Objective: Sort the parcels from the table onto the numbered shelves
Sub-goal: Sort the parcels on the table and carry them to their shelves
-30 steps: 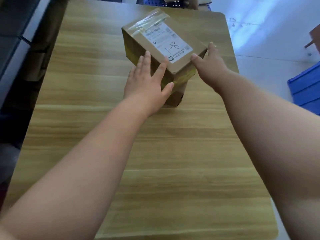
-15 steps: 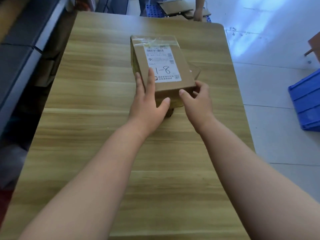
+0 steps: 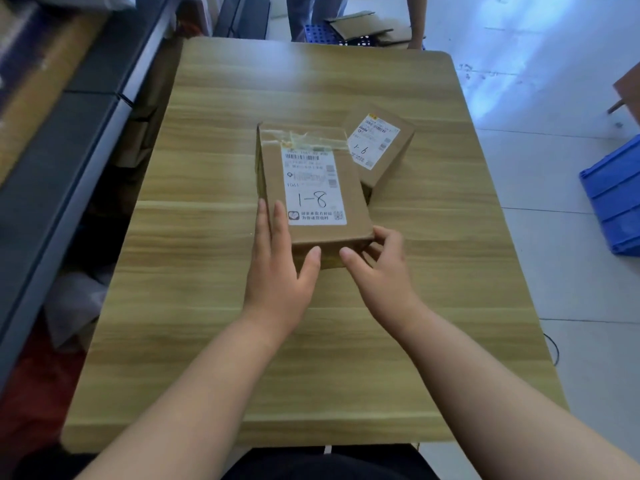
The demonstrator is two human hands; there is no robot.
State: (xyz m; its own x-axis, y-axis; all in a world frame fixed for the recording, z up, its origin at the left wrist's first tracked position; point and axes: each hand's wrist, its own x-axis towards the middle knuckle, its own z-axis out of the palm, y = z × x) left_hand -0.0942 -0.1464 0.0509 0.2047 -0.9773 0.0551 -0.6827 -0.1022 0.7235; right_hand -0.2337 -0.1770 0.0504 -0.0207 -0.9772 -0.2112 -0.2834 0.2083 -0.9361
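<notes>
A brown cardboard parcel [image 3: 311, 188] with a white label marked "1-8" lies on the wooden table [image 3: 242, 358], its label facing up. My left hand [image 3: 277, 265] grips its near left corner, fingers along the left side and thumb on the near face. My right hand [image 3: 377, 268] holds the near right corner, thumb under the front edge. Behind it to the right lies a smaller brown parcel [image 3: 384, 147] with a label marked "1-6", partly hidden by the first parcel.
Dark shelving [image 3: 69, 140] runs along the table's left side. A blue plastic crate [image 3: 616, 195] stands on the floor at the right. Beyond the far edge, a person stands by flattened cardboard [image 3: 367, 27] on a blue stool.
The "1-8" parcel has come toward me and turned so its label faces me squarely. Both hands shifted from its sides to its near corners. The smaller parcel behind it has come into view.
</notes>
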